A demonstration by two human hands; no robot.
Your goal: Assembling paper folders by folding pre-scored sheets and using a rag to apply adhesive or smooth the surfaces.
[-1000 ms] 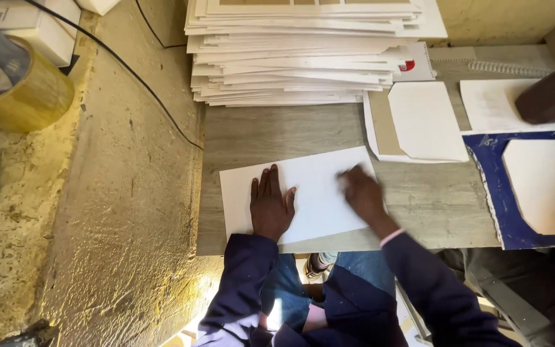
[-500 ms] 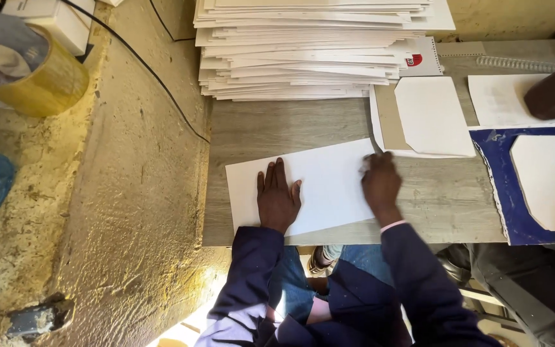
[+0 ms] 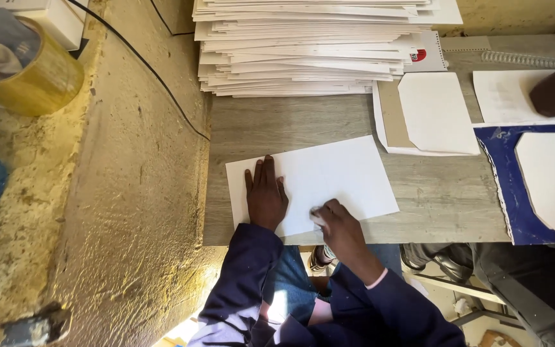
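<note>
A white sheet [image 3: 335, 177] lies slightly askew on the grey wooden table [image 3: 444, 193], near its front edge. My left hand [image 3: 266, 196] rests flat on the sheet's left part, palm down, fingers stretched out. My right hand [image 3: 340, 230] sits at the sheet's near edge just right of the left hand. Its fingers are curled around a small white piece [image 3: 318, 217] that touches the paper. What that piece is I cannot tell. Both arms wear dark blue sleeves.
A tall stack of white sheets [image 3: 316, 48] fills the table's far side. To the right lie a folded card with a brown flap [image 3: 428, 115], a blue card with a white cut-out [image 3: 541, 183] and a spiral binding [image 3: 525, 59]. A rough wall ledge on the left carries a tape roll [image 3: 33, 77].
My right hand has slid from the sheet's right side to its near edge, close to my left hand. The left hand has stayed flat on the sheet.
</note>
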